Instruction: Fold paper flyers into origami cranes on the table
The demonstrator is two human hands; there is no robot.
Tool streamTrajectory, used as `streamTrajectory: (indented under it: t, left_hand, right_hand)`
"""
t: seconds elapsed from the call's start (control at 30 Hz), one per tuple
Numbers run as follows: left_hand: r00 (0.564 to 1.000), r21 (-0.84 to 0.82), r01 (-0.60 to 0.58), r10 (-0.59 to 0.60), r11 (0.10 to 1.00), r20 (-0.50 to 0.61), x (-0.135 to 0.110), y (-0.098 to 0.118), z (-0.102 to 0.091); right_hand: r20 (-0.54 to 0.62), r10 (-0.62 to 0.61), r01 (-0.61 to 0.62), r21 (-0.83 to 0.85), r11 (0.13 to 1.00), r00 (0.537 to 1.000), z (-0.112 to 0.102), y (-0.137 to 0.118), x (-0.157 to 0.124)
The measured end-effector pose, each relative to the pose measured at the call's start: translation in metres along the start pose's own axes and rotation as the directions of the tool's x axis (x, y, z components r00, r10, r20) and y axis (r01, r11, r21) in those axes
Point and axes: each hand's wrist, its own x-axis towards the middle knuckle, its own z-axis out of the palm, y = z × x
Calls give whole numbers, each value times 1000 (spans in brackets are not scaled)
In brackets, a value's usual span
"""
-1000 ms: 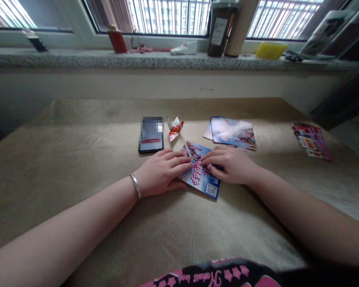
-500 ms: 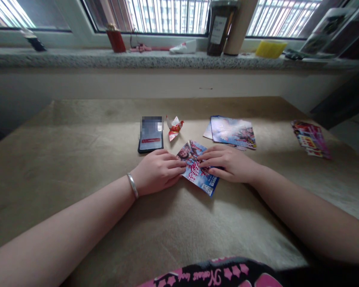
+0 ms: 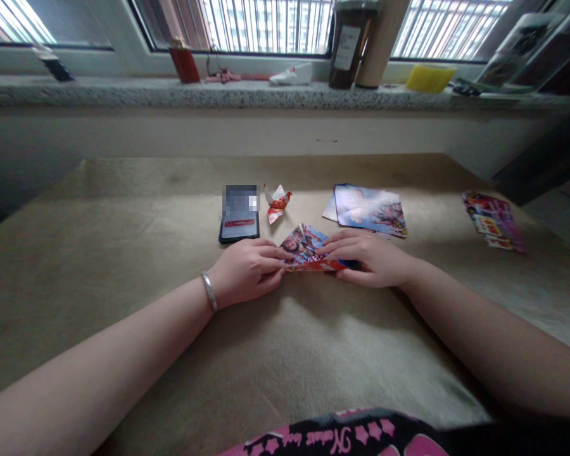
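Note:
A glossy printed paper sheet [image 3: 305, 243], blue with figures on it, lies on the table between my hands. Its near half is bent along a crease, so only a triangle shows, with a red strip along the near edge. My left hand [image 3: 247, 271] grips the left corner, fingers on top and the thumb low by the crease. At the right corner, my right hand [image 3: 368, 258] pinches the sheet, its fingers lying over the print and hiding part of it. Just beyond the sheet stands a folded red and white paper crane [image 3: 278, 204].
A phone [image 3: 240, 215] lies beyond my left hand. Several printed sheets [image 3: 373, 208] are stacked beyond my right hand, and more colourful leaflets [image 3: 494, 221] lie at the far right. A dark jar [image 3: 346, 50] and a yellow container [image 3: 427, 77] stand on the windowsill [image 3: 266, 95].
The near part of the sheet, which lay flat toward me, has been bent back along the crease; its near corner no longer shows. Both hands stay almost where they were.

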Motion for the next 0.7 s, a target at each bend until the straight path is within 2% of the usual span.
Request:
streamTrajectory:
  t: [0.17,0.27,0.5,0.7]
  left_hand:
    - [997,-27,-73,74,997,29,0,0,-3]
    - [991,-61,-114,118,992,63,0,1,-3]
    - [977,2,-18,17,1000,214,-2,-2,1]
    - [969,-106,-60,83,993,232,0,-3,-2]
  right_hand:
    - [-70,10,-2,112,994,997,3,4,0]
    - [-38,25,-19,144,989,999,1,6,-1]
    - [59,55,-68,235,970,997,-7,2,-3]
    - [45,125,-132,216,967,991,-9,9,-8]
